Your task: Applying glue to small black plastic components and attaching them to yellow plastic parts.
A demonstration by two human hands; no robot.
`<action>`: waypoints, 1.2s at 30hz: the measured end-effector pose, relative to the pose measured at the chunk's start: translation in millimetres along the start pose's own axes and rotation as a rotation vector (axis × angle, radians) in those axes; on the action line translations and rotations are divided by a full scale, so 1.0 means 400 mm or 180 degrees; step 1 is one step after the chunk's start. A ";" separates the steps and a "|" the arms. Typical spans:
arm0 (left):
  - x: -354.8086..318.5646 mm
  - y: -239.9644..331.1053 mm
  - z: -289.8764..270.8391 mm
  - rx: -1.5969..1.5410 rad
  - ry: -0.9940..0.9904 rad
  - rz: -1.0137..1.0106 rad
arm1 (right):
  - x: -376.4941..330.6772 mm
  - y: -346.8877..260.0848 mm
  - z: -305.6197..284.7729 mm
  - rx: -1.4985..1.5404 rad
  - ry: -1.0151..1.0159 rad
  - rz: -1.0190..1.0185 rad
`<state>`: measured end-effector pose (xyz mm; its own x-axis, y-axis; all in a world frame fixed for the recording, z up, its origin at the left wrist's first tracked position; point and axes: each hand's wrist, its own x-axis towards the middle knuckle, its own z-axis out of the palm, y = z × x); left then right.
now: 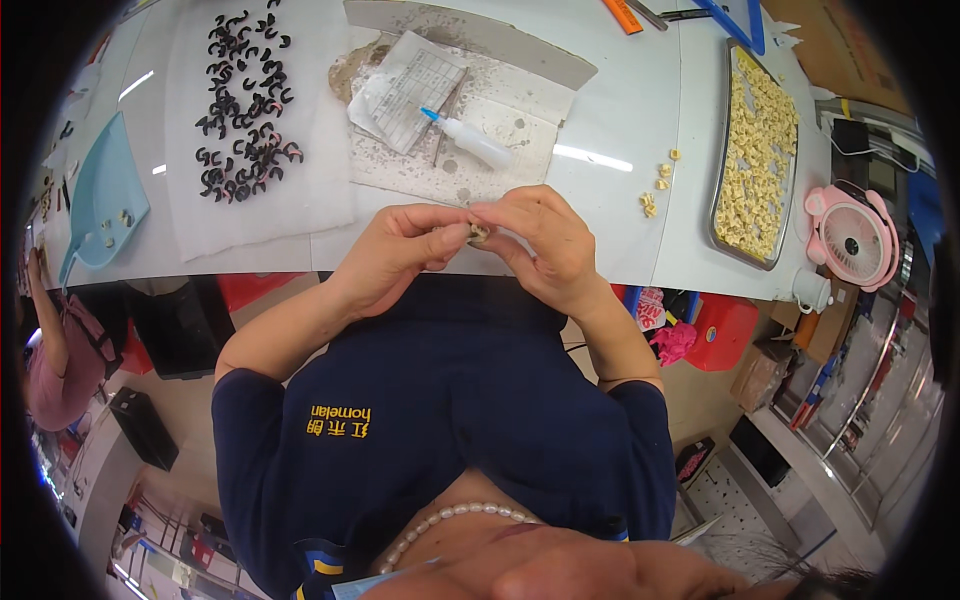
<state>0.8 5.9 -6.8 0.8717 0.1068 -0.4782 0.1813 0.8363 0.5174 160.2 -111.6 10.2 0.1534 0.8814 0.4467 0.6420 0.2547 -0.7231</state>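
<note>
My left hand (415, 240) and my right hand (545, 240) meet above the table's near edge. Between their fingertips is a small cream-coloured piece (479, 234), pinched from both sides. Fingers cover most of it, so its full shape cannot be made out. Just beyond the hands, a white squeeze bottle with a blue tip (478, 143) lies on a stained, unfolded cardboard sheet (530, 110). Next to the bottle are a printed paper sheet (415, 85) and a crumpled clear wrapper (368, 110).
Many small black curved pieces (245, 110) lie on white foam (300, 200) at left, beside a light-blue dustpan (120, 180). At right stand a metal tray (716, 205) of cream pieces, several loose cream pieces (648, 206) and a pink fan (852, 243). An orange-handled tool (622, 15) lies far back.
</note>
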 end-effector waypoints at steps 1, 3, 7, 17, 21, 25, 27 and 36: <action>-0.003 0.004 -0.006 -0.0095 -0.0115 0.0047 | 0.001 -0.008 0.003 0.0075 -0.0022 0.0148; -0.004 0.004 -0.022 -0.0088 -0.0247 0.0050 | 0.007 -0.017 0.014 0.0144 -0.0026 0.0310; -0.011 -0.002 -0.033 0.0023 -0.0212 0.0054 | 0.020 -0.020 0.032 0.0411 -0.0080 0.0400; 0.018 0.062 -0.051 0.1116 -0.0778 0.0564 | 0.028 -0.005 0.020 0.1377 -0.0345 0.0449; 0.029 0.078 -0.046 0.2018 -0.1082 0.1049 | 0.035 -0.014 0.008 0.1278 -0.0339 0.0292; 0.029 0.025 -0.027 0.1671 -0.0618 0.1152 | 0.022 -0.001 0.004 0.1370 -0.0108 0.0340; 0.023 -0.008 0.006 0.1234 -0.0402 0.1032 | 0.011 0.007 0.007 0.1458 -0.0041 0.0340; 0.033 -0.031 0.053 0.0614 -0.0467 0.1141 | -0.042 0.023 0.018 0.1450 0.0749 -0.0038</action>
<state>19.5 -14.5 -4.5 0.9480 0.2830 -0.1454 -0.0750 0.6428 0.7623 158.0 -121.0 -7.7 0.3467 0.7773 0.5249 0.2602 0.4579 -0.8500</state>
